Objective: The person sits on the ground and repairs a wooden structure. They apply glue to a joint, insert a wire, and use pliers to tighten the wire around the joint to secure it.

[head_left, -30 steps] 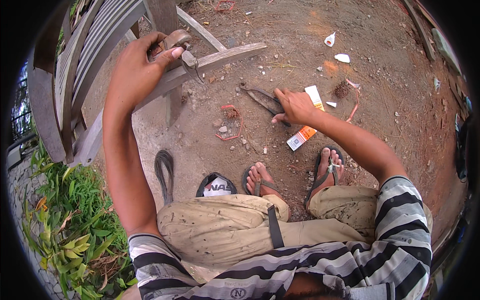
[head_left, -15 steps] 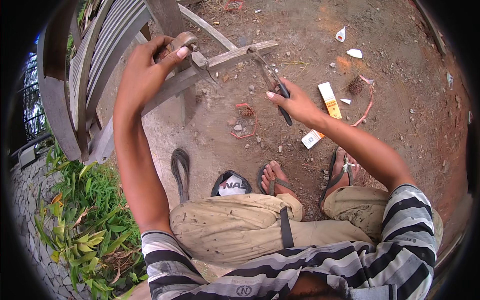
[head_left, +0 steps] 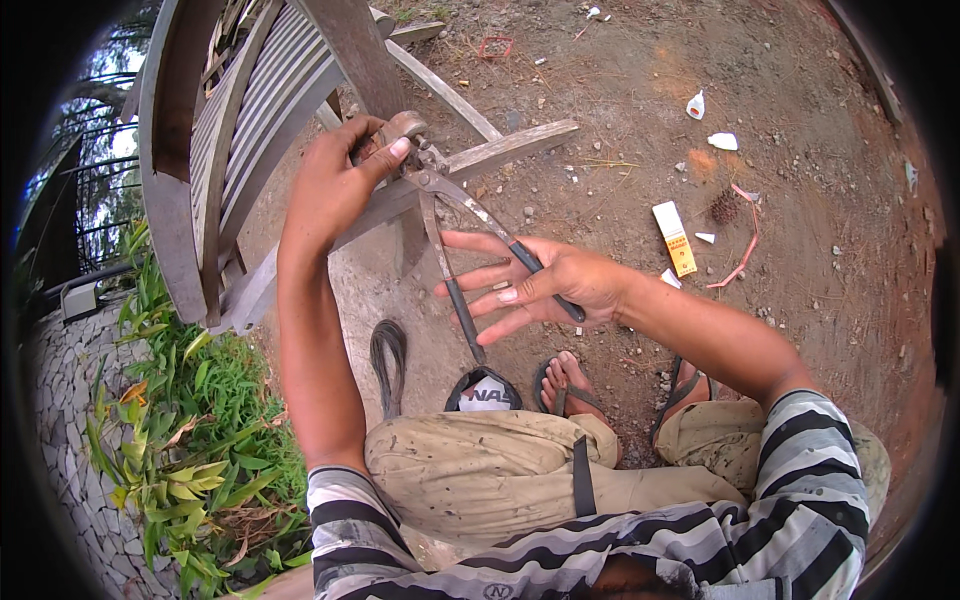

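Observation:
My left hand point(head_left: 340, 175) is closed around a rounded, worn brown piece point(head_left: 407, 124) beside the weathered wooden chair point(head_left: 290, 110); whether it belongs to the chair I cannot tell. Rusty pincers point(head_left: 480, 215) with dark-sleeved handles are spread wide, their jaws close against that piece, where small metal parts crowd together. My right hand point(head_left: 570, 280) supports the pincers: one handle crosses its palm under the thumb. Its fingers stretch out, spread, behind the other handle. What the jaws touch is partly hidden by their own head.
By my feet lie a coiled dark cord point(head_left: 388, 360) and a dark round bag point(head_left: 483, 390) with a white patch. A yellow-and-white box point(head_left: 674, 240), white plastic pieces point(head_left: 722, 141), a pine cone point(head_left: 724, 207) and a pinkish strip point(head_left: 745, 255) lie on dirt. Plants point(head_left: 190, 450) grow at left.
The pincers have come left to the piece at my left hand, and their handles have spread. My right hand's fingers have stretched out. The whole view has shifted slightly.

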A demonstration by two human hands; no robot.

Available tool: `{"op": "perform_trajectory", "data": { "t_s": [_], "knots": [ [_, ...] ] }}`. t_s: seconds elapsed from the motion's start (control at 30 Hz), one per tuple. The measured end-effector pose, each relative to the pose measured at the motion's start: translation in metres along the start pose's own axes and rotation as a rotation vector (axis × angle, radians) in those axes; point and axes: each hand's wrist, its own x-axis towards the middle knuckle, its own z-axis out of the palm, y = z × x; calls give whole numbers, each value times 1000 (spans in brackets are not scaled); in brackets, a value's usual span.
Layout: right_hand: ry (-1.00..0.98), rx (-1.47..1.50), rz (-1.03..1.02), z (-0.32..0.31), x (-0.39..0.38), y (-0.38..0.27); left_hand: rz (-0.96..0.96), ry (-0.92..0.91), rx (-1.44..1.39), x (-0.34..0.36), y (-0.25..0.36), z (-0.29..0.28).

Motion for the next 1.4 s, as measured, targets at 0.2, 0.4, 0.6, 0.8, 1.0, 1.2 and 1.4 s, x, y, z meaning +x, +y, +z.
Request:
{"op": "perform_trajectory", "data": {
  "t_s": [0.2, 0.4, 0.6, 0.8, 1.0, 1.2, 1.4],
  "knots": [
    [5, -28, 30, -3, 5, 3, 9, 22, 14, -2, -4, -1],
    [4, -2, 13, -12, 5, 15, -25, 22, 4, -3, -2, 3],
    [2, -70, -20, -17, 9, 15, 26, 24, 49, -4, -2, 1],
    [-41, -77, -13, -17, 7, 7, 32, 32, 159, -4, -1, 5],
    [-107, 51, -16, -23, 6, 13, 40, 39, 156, -4, -1, 5],
    [-128, 105, -8, -27, 9, 14, 44, 40, 180, -5, 1, 4],
    [-77, 98, 9, -38, 11, 23, 39, 23, 132, -6, 2, 5]
  ]
}}
